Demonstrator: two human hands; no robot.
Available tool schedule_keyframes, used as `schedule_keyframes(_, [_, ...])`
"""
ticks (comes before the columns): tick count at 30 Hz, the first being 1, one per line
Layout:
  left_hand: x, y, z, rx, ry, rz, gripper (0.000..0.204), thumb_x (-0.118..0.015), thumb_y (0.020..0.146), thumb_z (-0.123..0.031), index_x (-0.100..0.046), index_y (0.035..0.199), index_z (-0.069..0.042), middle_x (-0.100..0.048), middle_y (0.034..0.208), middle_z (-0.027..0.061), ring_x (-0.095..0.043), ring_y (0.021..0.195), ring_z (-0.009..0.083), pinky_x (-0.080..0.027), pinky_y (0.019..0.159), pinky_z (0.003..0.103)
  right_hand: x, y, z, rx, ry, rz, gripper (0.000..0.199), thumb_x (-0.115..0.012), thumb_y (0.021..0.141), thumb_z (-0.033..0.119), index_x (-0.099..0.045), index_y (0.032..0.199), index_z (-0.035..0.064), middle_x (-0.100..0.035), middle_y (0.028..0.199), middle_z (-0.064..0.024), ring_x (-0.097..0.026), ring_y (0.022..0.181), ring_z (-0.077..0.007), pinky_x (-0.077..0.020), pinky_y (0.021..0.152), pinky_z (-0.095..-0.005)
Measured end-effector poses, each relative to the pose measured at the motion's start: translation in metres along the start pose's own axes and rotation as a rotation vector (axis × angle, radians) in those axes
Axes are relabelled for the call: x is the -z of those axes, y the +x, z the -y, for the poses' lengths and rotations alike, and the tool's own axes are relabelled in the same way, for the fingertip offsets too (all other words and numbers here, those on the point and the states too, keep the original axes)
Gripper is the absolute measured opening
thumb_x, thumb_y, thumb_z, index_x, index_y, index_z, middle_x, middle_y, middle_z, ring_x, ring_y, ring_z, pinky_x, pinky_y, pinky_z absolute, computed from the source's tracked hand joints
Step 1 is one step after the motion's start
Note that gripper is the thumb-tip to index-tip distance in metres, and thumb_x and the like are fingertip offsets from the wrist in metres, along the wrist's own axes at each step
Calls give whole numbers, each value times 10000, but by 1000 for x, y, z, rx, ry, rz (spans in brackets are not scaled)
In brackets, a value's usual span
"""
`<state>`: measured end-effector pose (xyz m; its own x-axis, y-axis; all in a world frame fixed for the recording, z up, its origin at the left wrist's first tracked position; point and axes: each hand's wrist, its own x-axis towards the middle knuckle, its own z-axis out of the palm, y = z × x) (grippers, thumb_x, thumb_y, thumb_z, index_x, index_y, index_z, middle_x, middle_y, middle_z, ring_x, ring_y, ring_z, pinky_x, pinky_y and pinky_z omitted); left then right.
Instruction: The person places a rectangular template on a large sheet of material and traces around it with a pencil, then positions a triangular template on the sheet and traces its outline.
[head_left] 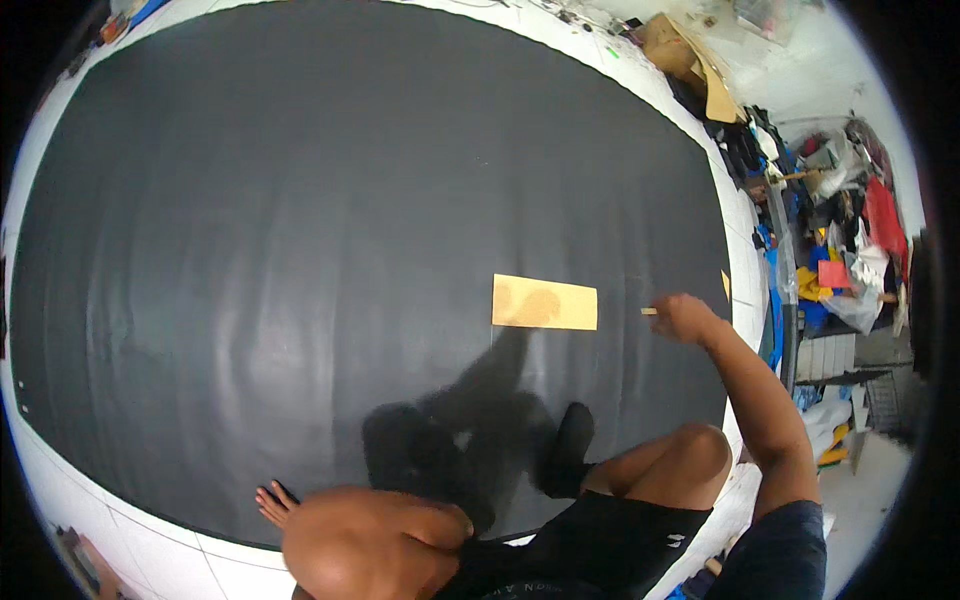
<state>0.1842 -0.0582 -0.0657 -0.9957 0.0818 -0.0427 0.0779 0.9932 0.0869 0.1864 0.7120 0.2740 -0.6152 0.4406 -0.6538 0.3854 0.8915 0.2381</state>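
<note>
A wide black sheet (pixel 300 220) covers the floor; the right hand (pixel 683 317), pinching a small chalk stick (pixel 650 311), hovers right of a tan rectangular card (pixel 544 302); left hand (pixel 275 503) rests fingers spread at lower left.

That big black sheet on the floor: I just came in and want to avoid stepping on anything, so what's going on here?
A person is crouched at the near edge of a large black sheet spread over a white tiled floor. Their right hand pinches a small pale stick, perhaps chalk, just right of a tan rectangular template lying flat on the sheet. The left hand is mostly hidden behind the knee, fingers resting at the sheet's near edge. Piled clutter sits off to the right.
</note>
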Motion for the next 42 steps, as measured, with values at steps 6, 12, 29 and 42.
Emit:
schedule_keyframes(6, [11, 12, -4, -34, -22, 6, 879, -403, 1002, -637, -260, 1639, -48, -193, 1687, 288, -161, 1558, 510, -139, 1237, 671, -5, 61, -30, 39, 106, 45, 355, -722, 904, 297, -716, 1170, 62, -754, 1050, -191, -706, 1033, -398, -555, 877, -505])
schedule_keyframes(12, [36, 28, -23, 32, 61, 129, 894, -475, 981, -574, -214, 1646, -37, -132, 1703, 279, -120, 1567, 506, -102, 1258, 643, -36, 174, -26, 317, 261, -262, 306, -692, 937, 292, -713, 1130, 56, -736, 991, -164, -699, 956, -391, -549, 839, -496])
schedule_keyframes(29, [148, -43, -115, 331, -44, 719, 593, -653, 927, -320, -515, 1443, -62, -451, 1471, 255, -444, 1361, 423, -378, 1110, 532, -119, 196, 24, 657, 699, -405, 218, -631, 989, 262, -728, 1132, 129, -694, 1114, -89, -683, 1060, -318, -560, 897, -444])
schedule_keyframes(42, [159, -69, -127, 355, -88, 771, 517, -680, 912, -284, -569, 1365, -62, -527, 1359, 231, -522, 1256, 402, -433, 1035, 506, -128, 189, 38, 779, 664, -507, 191, -644, 975, 224, -724, 1070, 79, -693, 1032, -108, -688, 970, -328, -557, 841, -466])
